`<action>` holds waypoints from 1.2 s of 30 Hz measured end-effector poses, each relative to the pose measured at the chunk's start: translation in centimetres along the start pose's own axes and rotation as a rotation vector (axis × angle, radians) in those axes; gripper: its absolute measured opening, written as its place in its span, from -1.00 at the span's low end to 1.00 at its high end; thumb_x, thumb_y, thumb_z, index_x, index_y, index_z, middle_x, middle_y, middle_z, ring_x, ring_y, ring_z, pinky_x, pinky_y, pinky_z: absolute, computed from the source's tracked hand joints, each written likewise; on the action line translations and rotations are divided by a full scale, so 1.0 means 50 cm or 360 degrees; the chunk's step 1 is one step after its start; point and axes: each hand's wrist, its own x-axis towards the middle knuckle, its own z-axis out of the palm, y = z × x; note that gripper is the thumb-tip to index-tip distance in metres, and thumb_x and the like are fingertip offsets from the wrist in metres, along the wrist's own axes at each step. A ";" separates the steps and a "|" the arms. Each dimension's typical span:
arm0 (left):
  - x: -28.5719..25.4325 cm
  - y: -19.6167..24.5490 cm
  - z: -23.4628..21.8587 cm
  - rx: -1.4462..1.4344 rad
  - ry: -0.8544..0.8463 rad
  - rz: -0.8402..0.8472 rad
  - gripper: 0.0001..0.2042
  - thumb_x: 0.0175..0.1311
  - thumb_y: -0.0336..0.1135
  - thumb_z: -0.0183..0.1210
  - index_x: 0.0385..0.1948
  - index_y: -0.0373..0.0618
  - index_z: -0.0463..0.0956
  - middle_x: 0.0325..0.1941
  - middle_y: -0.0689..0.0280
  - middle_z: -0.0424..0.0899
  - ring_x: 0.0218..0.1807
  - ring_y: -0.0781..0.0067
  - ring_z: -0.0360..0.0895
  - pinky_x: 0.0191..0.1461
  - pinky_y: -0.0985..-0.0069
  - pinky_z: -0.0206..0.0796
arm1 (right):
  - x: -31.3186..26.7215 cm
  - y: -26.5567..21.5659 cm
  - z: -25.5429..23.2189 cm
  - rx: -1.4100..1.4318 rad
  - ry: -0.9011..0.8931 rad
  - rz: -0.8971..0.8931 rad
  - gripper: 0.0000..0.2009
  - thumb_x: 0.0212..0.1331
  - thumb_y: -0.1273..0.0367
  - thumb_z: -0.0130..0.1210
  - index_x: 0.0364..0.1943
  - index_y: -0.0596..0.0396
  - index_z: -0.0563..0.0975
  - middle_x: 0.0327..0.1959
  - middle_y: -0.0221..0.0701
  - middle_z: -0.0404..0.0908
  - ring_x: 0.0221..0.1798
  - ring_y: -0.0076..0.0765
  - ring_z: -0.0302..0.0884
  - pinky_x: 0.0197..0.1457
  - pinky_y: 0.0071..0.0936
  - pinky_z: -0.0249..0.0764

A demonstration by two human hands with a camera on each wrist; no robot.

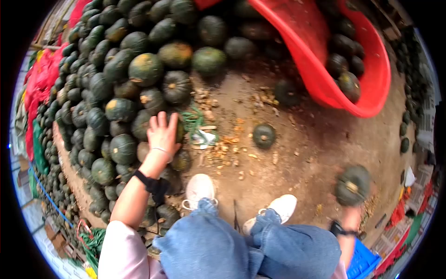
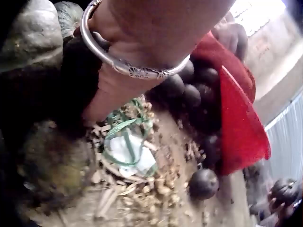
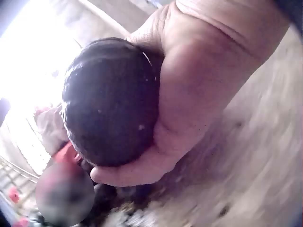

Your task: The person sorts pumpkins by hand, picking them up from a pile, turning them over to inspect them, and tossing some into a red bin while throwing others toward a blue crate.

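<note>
On the brown floor (image 1: pixel 316 153), round green pumpkins (image 1: pixel 100 88), too many to count, heap left beneath the left hand (image 1: pixel 162 137), fingers spread. One lone pumpkin (image 1: pixel 264 136) sits mid-floor; one curved red tub (image 1: pixel 374 104) stands far right; near right, the right hand (image 3: pixel 189 90), fingers curled, grips one ribbed pumpkin (image 1: pixel 353 185).

Held squash (image 3: pixel 111 104) looks smooth, slightly glossy; bangle (image 2: pixel 137 71), polished metal; red tub (image 1: pixel 302 42), upper right of frame, smooth plastic; jeans (image 1: pixel 209 242), matt cloth; floor (image 1: pixel 299 176), matt, rough.
</note>
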 end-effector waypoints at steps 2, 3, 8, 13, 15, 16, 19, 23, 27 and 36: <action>-0.004 -0.005 0.012 0.0037 0.0010 0.0014 0.03 -0.39 -0.19 0.55 0.33 0.15 0.15 0.36 0.13 0.12 0.31 -0.19 0.12 0.15 -0.01 0.29 | -0.146 -0.063 -0.105 -0.0281 0.0531 -0.0260 -0.20 0.07 -0.16 0.13 0.33 0.00 0.24 0.36 -0.09 0.20 0.20 0.17 0.38 0.02 0.10 0.52; -0.004 -0.007 0.011 0.0046 -0.0003 0.0039 0.05 -0.41 -0.20 0.55 0.34 0.15 0.13 0.38 0.15 0.09 0.31 -0.20 0.12 0.17 -0.02 0.28 | -0.233 -0.088 -0.166 -0.0387 0.0817 -0.0354 -0.21 0.08 -0.14 0.13 0.33 0.00 0.24 0.35 -0.09 0.21 0.20 0.15 0.39 0.02 0.08 0.52; 0.006 0.001 0.012 0.0079 -0.0052 0.0011 -0.01 -0.33 -0.17 0.51 0.33 0.19 0.15 0.39 0.23 0.11 0.30 -0.24 0.11 0.11 -0.08 0.27 | -0.701 -0.113 -0.375 -0.0823 0.2234 -0.0341 -0.28 0.12 -0.08 0.13 0.30 0.00 0.27 0.32 -0.13 0.26 0.17 0.06 0.43 -0.01 -0.03 0.54; 0.014 -0.001 -0.031 -0.0530 -0.0068 -0.0032 -0.08 -0.32 -0.13 0.45 0.29 0.13 0.21 0.35 0.16 0.16 0.22 -0.26 0.18 0.17 -0.03 0.27 | -0.944 -0.089 -0.375 -0.1024 0.3029 -0.0118 -0.34 0.16 -0.02 0.13 0.28 0.00 0.30 0.30 -0.17 0.32 0.14 -0.03 0.47 -0.04 -0.14 0.56; 0.032 -0.032 0.001 -0.1554 -0.0045 0.0098 -0.15 -0.11 0.04 0.36 0.28 -0.07 0.23 0.26 0.10 0.35 0.21 0.01 0.38 0.22 0.06 0.34 | -0.936 -0.107 -0.376 -0.1176 0.2966 -0.0153 -0.37 0.18 0.01 0.12 0.27 0.00 0.32 0.29 -0.19 0.34 0.12 -0.07 0.48 -0.05 -0.18 0.56; 0.028 -0.013 -0.048 -0.2370 -0.0452 0.0027 -0.19 -0.02 0.10 0.28 0.30 -0.08 0.21 0.26 0.10 0.37 0.20 -0.01 0.42 0.17 0.03 0.39 | -0.876 -0.116 -0.341 -0.1255 0.2833 -0.0212 -0.38 0.18 0.02 0.12 0.27 0.00 0.32 0.28 -0.20 0.35 0.12 -0.09 0.49 -0.06 -0.20 0.57; 0.012 0.018 -0.107 -0.3931 -0.1304 0.0052 -0.18 0.18 0.37 -0.12 0.35 -0.07 0.17 0.34 0.00 0.33 0.25 -0.09 0.41 0.09 -0.15 0.43 | -0.626 -0.126 -0.289 -0.1447 0.2065 -0.0397 -0.42 0.21 0.06 0.12 0.26 0.01 0.34 0.26 -0.22 0.38 0.10 -0.15 0.51 -0.08 -0.27 0.58; 0.004 0.070 -0.117 -0.4291 -0.1084 -0.0407 -0.36 0.30 0.23 -0.18 0.21 -0.10 0.37 0.27 0.06 0.44 0.21 -0.02 0.46 0.26 -0.11 0.29 | -0.147 -0.061 -0.032 -0.2035 0.0820 -0.0451 -0.66 0.16 0.43 0.11 0.05 0.16 0.50 0.00 -0.34 0.56 0.00 -0.38 0.54 0.06 -0.48 0.48; -0.017 0.101 -0.122 -0.4215 -0.1055 -0.0425 -0.42 0.36 0.17 -0.18 0.19 -0.09 0.39 0.23 0.11 0.49 0.18 0.11 0.50 0.28 0.05 0.33 | 0.086 0.013 0.241 -0.2209 -0.0119 -0.0569 -0.60 0.07 0.45 0.18 0.05 0.20 0.49 0.03 -0.26 0.54 0.04 -0.34 0.51 0.12 -0.44 0.42; -0.045 0.112 -0.115 -0.2834 -0.1239 -0.0055 -0.38 0.41 0.22 -0.20 0.27 -0.09 0.28 0.28 0.16 0.42 0.21 0.18 0.46 0.15 0.16 0.44 | 0.227 0.168 0.348 -0.1668 -0.0653 -0.0340 0.00 -0.16 0.13 0.42 0.40 0.06 0.08 0.30 -0.07 0.24 0.31 0.00 0.28 0.37 -0.18 0.26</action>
